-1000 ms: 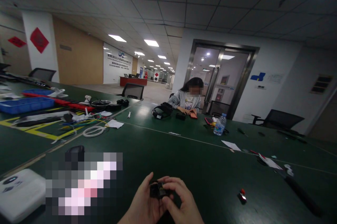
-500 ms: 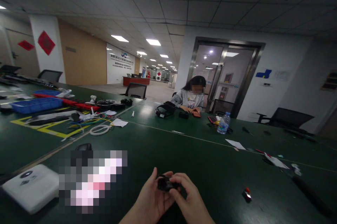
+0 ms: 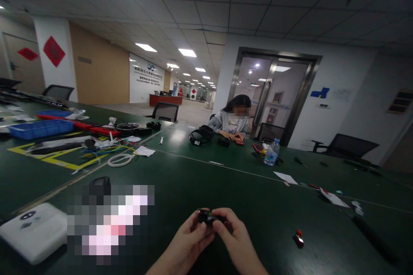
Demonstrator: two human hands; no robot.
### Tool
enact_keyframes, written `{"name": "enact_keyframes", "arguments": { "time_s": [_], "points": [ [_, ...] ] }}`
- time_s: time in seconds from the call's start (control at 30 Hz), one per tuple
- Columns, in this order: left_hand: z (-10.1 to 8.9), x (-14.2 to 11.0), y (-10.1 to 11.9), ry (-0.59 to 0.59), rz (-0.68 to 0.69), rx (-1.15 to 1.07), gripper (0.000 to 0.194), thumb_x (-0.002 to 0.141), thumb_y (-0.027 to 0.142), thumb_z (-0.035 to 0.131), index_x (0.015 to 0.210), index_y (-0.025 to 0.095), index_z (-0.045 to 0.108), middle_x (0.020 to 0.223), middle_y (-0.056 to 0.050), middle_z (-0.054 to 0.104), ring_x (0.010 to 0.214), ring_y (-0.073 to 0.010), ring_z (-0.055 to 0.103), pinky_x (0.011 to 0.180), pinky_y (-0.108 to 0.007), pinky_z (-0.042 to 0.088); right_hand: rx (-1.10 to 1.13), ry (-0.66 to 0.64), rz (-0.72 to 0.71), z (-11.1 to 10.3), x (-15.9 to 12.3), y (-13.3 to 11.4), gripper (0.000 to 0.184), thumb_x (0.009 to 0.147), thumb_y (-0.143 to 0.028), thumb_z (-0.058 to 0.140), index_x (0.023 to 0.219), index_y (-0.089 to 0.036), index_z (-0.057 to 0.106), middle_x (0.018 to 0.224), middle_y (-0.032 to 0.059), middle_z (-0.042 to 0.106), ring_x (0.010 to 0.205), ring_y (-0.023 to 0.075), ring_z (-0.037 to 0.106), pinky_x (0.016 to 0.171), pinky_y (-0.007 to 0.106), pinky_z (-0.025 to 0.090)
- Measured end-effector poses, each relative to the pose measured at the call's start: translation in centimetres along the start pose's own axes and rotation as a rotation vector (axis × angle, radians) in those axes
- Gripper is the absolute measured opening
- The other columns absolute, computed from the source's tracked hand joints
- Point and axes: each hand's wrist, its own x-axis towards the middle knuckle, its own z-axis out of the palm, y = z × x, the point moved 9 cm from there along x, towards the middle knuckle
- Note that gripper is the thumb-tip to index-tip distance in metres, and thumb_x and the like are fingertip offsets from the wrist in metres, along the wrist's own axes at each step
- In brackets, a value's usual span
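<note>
Between my two hands, above the near part of the green table [image 3: 174, 199], is a small black object [image 3: 208, 217]; its exact kind does not show. My left hand [image 3: 191, 237] is closed around its left end, thumb in front. My right hand [image 3: 234, 233] pinches its right end between thumb and fingers. Much of the object is hidden by the fingers. To the right of my hands lies a small shiny silver and dark item with a red top [image 3: 299, 239]. A white boxy device [image 3: 35, 232] sits at the left.
Across the table a person [image 3: 230, 120] sits with hands on a reddish item. A water bottle [image 3: 272, 153] stands at right of them, a black headset [image 3: 200, 135] at left. A blue tray [image 3: 41, 128], cables [image 3: 120, 160] and tools lie left; a long black object [image 3: 374, 238] lies right.
My left thumb has come down onto the black object, and my left hand has closed more around it. The object has tilted and risen slightly. The view has shifted a little.
</note>
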Motion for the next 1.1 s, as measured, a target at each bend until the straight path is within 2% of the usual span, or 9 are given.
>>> {"name": "enact_keyframes", "arguments": {
  "time_s": [0.17, 0.33, 0.6, 0.77, 0.97, 1.1],
  "points": [
    [-0.4, 0.2, 0.2, 0.015, 0.008, 0.015, 0.036, 0.065, 0.014, 0.076, 0.097, 0.019, 0.062, 0.094, -0.006, 0.072, 0.087, -0.0189, 0.067, 0.082, -0.030, 0.046, 0.061, 0.025, -0.020, -0.1, 0.0, -0.3, 0.021, 0.082, -0.035, 0.055, 0.096, -0.023, 0.063, 0.097, 0.0042, 0.059, 0.090, 0.0206, 0.057, 0.076, 0.031, 0.046],
    [-0.5, 0.2, 0.5, 0.033, 0.043, 0.024, 0.036, 0.065, 0.016, 0.076, 0.097, 0.021, 0.061, 0.090, -0.006, 0.072, 0.081, -0.0174, 0.068, 0.078, -0.030, 0.047, 0.027, -0.014, -0.038, 0.0, 0.1, -0.4, 0.022, 0.082, -0.035, 0.055, 0.099, -0.024, 0.063, 0.101, 0.0049, 0.057, 0.090, 0.0203, 0.058, 0.075, 0.030, 0.047],
    [-0.3, 0.6, 0.9, -0.004, 0.091, 0.056, 0.049, 0.063, 0.020, 0.078, 0.106, 0.025, 0.055, 0.092, -0.005, 0.069, 0.083, -0.0215, 0.067, 0.078, -0.032, 0.046, -0.057, -0.020, -0.049, -0.2, 0.3, 0.0, 0.021, 0.078, -0.033, 0.058, 0.097, -0.025, 0.065, 0.106, 0.0070, 0.058, 0.095, 0.0232, 0.058, 0.075, 0.031, 0.048],
    [-0.3, 0.7, 1.2, -0.024, 0.123, 0.146, 0.057, 0.063, 0.021, 0.077, 0.113, 0.024, 0.049, 0.089, -0.008, 0.069, 0.081, -0.0241, 0.067, 0.075, -0.034, 0.045, -0.088, -0.079, -0.038, -0.2, 0.4, 0.3, 0.024, 0.081, -0.037, 0.055, 0.099, -0.026, 0.063, 0.108, 0.0070, 0.057, 0.100, 0.0241, 0.055, 0.080, 0.033, 0.047],
    [-0.2, 0.8, 2.0, -0.086, 0.117, 0.264, 0.036, 0.062, 0.020, 0.077, 0.093, 0.019, 0.059, 0.088, -0.007, 0.069, 0.081, -0.0218, 0.065, 0.072, -0.031, 0.044, -0.133, -0.128, -0.010, 0.2, 0.2, -0.3, 0.023, 0.083, -0.034, 0.050, 0.102, -0.025, 0.062, 0.106, 0.0062, 0.057, 0.099, 0.0233, 0.055, 0.080, 0.033, 0.046],
    [0.2, 0.3, 2.8, -0.103, 0.099, 0.324, 0.030, 0.064, 0.015, 0.075, 0.090, 0.016, 0.060, 0.084, -0.006, 0.069, 0.076, -0.0178, 0.064, 0.070, -0.028, 0.044, -0.161, -0.144, 0.036, 0.4, 0.1, -0.5, 0.021, 0.081, -0.029, 0.053, 0.100, -0.026, 0.061, 0.105, 0.0049, 0.056, 0.096, 0.0232, 0.056, 0.081, 0.035, 0.045]
  ]
}}
